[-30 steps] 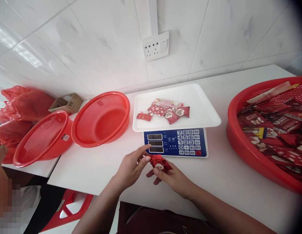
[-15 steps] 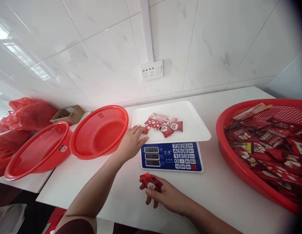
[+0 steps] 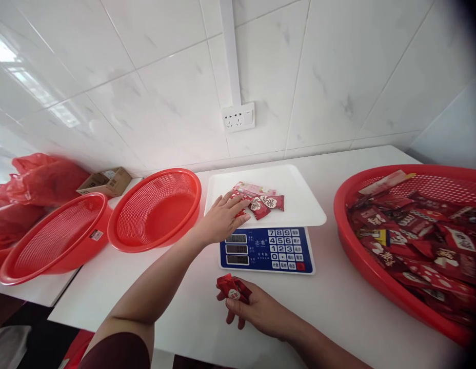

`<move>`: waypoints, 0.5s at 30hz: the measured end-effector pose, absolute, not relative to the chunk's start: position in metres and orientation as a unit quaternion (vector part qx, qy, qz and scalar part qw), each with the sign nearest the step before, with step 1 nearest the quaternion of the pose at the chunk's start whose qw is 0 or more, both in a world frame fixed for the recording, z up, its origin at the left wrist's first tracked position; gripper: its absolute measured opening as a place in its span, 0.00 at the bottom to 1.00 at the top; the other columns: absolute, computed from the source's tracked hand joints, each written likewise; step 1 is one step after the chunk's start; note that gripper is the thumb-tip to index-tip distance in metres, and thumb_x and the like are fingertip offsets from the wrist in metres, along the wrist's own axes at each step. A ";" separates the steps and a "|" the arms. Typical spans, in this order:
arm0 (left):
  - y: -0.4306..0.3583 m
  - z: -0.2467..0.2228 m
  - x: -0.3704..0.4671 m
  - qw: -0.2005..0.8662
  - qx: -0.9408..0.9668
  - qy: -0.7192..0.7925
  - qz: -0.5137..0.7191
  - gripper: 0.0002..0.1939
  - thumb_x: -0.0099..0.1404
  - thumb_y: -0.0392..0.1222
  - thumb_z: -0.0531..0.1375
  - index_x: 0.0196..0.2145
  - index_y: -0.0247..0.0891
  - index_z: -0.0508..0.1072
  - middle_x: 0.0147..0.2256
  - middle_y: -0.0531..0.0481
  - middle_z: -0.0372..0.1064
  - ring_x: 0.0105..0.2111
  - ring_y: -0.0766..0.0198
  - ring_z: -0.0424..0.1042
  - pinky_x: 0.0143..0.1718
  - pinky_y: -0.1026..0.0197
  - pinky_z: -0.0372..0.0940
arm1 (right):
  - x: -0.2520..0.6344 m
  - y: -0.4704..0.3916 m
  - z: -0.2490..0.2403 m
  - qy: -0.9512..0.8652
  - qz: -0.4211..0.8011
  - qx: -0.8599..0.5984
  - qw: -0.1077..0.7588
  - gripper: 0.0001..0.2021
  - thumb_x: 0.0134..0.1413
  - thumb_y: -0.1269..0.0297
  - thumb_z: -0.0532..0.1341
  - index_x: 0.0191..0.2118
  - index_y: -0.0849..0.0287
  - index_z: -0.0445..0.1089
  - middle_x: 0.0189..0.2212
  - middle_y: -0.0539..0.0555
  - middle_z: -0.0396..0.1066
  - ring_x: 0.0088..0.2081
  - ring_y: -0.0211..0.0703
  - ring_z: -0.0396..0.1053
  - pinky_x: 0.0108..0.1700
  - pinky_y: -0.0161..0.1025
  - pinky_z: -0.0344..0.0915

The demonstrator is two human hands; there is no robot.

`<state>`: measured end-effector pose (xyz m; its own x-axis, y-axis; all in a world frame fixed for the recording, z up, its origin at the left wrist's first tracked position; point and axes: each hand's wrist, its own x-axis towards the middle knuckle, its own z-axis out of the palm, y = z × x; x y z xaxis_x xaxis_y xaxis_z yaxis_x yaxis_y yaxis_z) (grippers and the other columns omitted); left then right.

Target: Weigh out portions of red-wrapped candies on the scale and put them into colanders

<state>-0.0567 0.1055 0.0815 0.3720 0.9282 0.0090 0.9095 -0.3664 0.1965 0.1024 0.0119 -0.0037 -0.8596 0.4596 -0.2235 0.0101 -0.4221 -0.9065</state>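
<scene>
My left hand (image 3: 222, 218) reaches over the white weighing tray (image 3: 299, 197) with its fingers stretched out above several red candy packets (image 3: 260, 207). It partly covers a polka-dot packet, and I cannot see whether the palm touches it. Beneath the tray sits the blue-faced digital scale (image 3: 266, 251); its display digits are faint. In front of the scale, my right hand (image 3: 248, 305) is closed around small red candy packets (image 3: 233, 287), one bearing a round white label. How many packets it holds is partly hidden by the fingers.
A large red basket (image 3: 341, 220) full of wrapped snacks stands on the right. Two red perforated baskets, one nearer (image 3: 155, 210) and one farther left (image 3: 55, 241), stand beside a cardboard box (image 3: 117, 183) and red plastic bags (image 3: 53, 179). A wall socket (image 3: 238, 119) is behind.
My left hand has moved right and farther over the tray, now covering the dotted packet and the small one at the pile's left. The right hand keeps its packets, nearly still.
</scene>
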 end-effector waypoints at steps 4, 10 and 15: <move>0.108 0.080 -0.065 0.071 0.808 0.584 0.033 0.28 0.69 0.57 0.41 0.62 0.44 0.55 0.64 0.48 0.46 0.65 0.49 0.37 0.62 0.42 0.40 | 0.102 0.012 -0.004 -0.519 0.813 -0.222 0.145 0.23 0.52 0.46 0.60 0.47 0.58 0.65 0.45 0.58 0.66 0.33 0.39 0.70 0.29 0.34 0.64; 0.099 0.082 -0.080 0.067 0.793 0.605 0.027 0.29 0.68 0.57 0.42 0.63 0.44 0.51 0.65 0.46 0.44 0.65 0.49 0.36 0.61 0.40 0.42 | 0.102 0.010 -0.004 -0.520 0.815 -0.217 0.138 0.22 0.52 0.47 0.59 0.46 0.59 0.65 0.43 0.57 0.66 0.33 0.38 0.70 0.29 0.34 0.63; 0.089 0.087 -0.081 0.067 0.816 0.573 0.027 0.30 0.67 0.60 0.43 0.62 0.44 0.55 0.66 0.46 0.40 0.65 0.49 0.32 0.62 0.41 0.39 | 0.102 0.010 -0.005 -0.521 0.814 -0.217 0.137 0.22 0.52 0.46 0.59 0.44 0.59 0.65 0.43 0.56 0.66 0.33 0.38 0.70 0.29 0.33 0.63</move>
